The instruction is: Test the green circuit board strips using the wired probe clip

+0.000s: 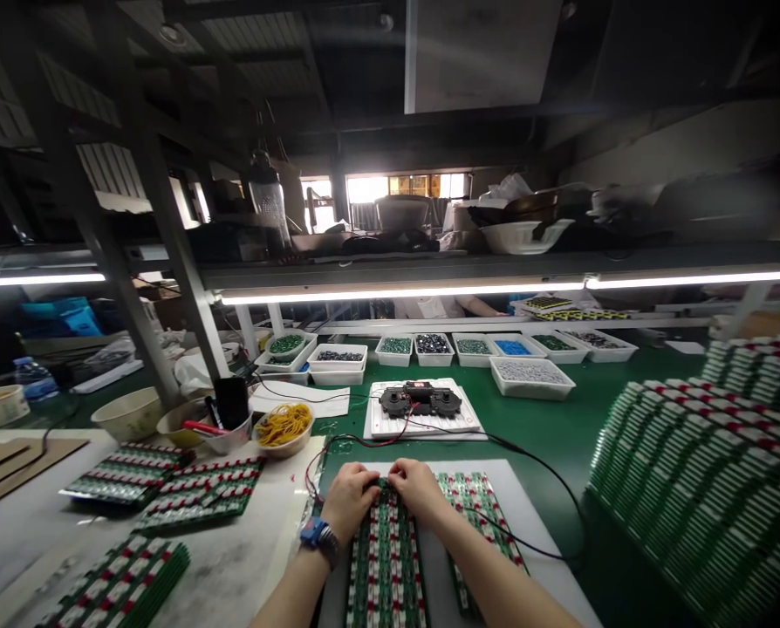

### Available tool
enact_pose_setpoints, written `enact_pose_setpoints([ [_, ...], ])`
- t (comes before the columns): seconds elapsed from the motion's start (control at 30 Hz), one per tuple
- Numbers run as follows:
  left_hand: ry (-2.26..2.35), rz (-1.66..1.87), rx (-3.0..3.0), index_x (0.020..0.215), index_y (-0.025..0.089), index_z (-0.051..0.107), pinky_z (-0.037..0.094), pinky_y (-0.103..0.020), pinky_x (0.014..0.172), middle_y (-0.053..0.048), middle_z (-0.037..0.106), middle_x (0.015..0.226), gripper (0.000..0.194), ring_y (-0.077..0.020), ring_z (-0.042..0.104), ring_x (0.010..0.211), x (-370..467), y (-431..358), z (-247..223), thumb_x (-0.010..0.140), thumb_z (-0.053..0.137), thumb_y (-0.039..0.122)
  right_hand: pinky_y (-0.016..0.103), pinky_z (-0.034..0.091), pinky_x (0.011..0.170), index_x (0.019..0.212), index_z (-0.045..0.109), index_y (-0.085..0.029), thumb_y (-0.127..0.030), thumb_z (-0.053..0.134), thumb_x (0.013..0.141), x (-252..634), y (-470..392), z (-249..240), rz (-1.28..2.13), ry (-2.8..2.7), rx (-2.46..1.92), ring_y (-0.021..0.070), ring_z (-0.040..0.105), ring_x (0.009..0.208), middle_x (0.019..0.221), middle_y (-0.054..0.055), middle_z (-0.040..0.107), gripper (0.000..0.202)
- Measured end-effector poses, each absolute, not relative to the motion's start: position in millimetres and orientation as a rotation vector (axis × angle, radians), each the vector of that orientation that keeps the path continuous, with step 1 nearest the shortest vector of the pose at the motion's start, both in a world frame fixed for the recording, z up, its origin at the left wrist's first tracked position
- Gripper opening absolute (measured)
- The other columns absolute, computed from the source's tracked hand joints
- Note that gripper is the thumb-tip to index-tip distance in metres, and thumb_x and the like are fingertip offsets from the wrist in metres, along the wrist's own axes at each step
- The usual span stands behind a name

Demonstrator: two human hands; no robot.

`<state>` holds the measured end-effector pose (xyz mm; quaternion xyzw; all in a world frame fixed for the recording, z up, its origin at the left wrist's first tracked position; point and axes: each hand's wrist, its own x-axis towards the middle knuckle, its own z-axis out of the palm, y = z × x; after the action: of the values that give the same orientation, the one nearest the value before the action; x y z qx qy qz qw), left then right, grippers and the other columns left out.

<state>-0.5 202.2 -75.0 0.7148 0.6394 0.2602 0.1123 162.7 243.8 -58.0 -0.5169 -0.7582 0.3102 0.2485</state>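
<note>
Resting at the far end of a long green circuit-board panel with white and red rows (386,567), your left hand (349,506) and right hand (420,490) have fingertips drawn toward thumbs; whether either pinches a small part cannot be told. Having one at each side probably steadies the panel. It runs toward your 6 o'clock on a smooth white mat (542,563), which likely cushions it from the green surface (573,419). At 4 o'clock lies a similar panel (478,488), partly hidden by your right forearm. At 12 o'clock, a black device with two round ends (422,401) sits on a white tray (429,430), perhaps to leave you elbow room. White rectangular bins of small parts (537,392) stand beyond, seemingly sorted by kind. At 3 o'clock rises a tall stack of green boards (678,488).
</note>
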Motion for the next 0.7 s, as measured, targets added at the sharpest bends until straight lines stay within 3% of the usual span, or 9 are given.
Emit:
enact_pose_setpoints([
  [0.7,1.770,0.573,2.063,0.101,0.023,0.073,0.041,-0.025,0.090,-0.004,0.069,0.100,0.026,-0.0202,0.058,0.100,-9.0,212.0,-68.6,0.081,0.058,0.027,0.020,0.036,0.064,0.084,0.075,-0.017,-0.015,0.056,0.083,162.8,244.9,-56.3,0.841,-2.106,-1.470,0.0165,0.063,0.078,0.082,0.005,0.073,0.019],
])
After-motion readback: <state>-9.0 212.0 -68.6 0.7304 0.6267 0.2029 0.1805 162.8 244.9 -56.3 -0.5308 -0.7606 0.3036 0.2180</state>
